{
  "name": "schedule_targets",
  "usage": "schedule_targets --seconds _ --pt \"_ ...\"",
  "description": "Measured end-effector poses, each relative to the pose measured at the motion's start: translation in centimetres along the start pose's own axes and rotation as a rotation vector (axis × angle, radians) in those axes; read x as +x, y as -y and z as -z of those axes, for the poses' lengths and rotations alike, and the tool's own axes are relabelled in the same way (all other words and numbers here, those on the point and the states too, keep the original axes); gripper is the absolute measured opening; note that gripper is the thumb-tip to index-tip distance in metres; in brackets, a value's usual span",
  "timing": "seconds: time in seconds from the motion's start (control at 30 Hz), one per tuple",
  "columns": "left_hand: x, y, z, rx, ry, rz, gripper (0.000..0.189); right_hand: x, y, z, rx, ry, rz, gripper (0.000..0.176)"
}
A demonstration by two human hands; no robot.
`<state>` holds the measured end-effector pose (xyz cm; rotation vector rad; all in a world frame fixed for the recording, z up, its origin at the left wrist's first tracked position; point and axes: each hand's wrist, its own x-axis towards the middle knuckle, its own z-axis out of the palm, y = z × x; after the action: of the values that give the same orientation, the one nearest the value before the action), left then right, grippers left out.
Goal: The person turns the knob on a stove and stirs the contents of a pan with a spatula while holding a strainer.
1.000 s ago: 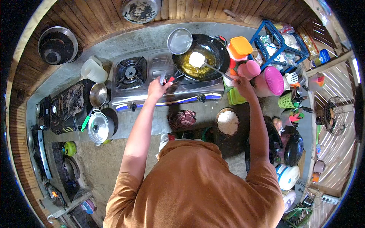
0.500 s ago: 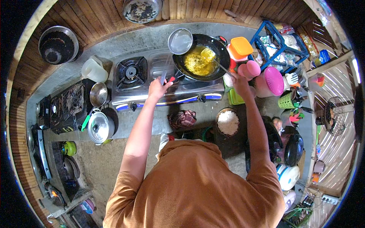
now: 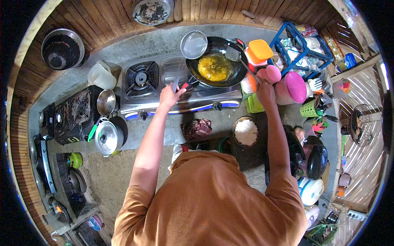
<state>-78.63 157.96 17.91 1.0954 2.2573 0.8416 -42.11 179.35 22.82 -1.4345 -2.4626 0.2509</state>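
A black wok (image 3: 193, 71) sits on the right burner of the gas stove (image 3: 168, 102), with yellow egg-like food (image 3: 214, 71) frying in oil. Red shows at the wok's near-left handle (image 3: 184, 85), and my left hand (image 3: 169, 97) is closed on it, a grey metal bar (image 3: 176, 83) standing up by its fingers. My right hand (image 3: 266, 87) grips a metal spatula (image 3: 233, 54) by its long handle; the blade hangs over the wok's right side, above the food. A round mesh strainer (image 3: 194, 45) overlaps the wok's left rim.
Right of the wok stand an orange-lidded container (image 3: 260, 50), a pink-lidded jar (image 3: 295, 87) and a blue rack (image 3: 301, 49). A bowl of white food (image 3: 246, 132) is near my right forearm. At left are a lidded pot (image 3: 108, 137) and a pitcher (image 3: 102, 75).
The spatula has moved up and right, out of the food to the wok's right side. The yellow food lies flatter and more compact. My left hand stays in place.
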Motion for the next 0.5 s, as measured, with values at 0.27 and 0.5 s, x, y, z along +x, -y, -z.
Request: schedule_targets --seconds 0.27,0.5 --pt "0.0 0.0 0.0 -0.002 0.0 0.014 0.042 -2.1 0.8 1.7 0.0 0.06 0.073 0.023" --pt "0.1 0.3 -0.2 0.001 -0.006 -0.003 0.041 -2.1 2.1 0.9 0.215 0.101 0.179 0.027"
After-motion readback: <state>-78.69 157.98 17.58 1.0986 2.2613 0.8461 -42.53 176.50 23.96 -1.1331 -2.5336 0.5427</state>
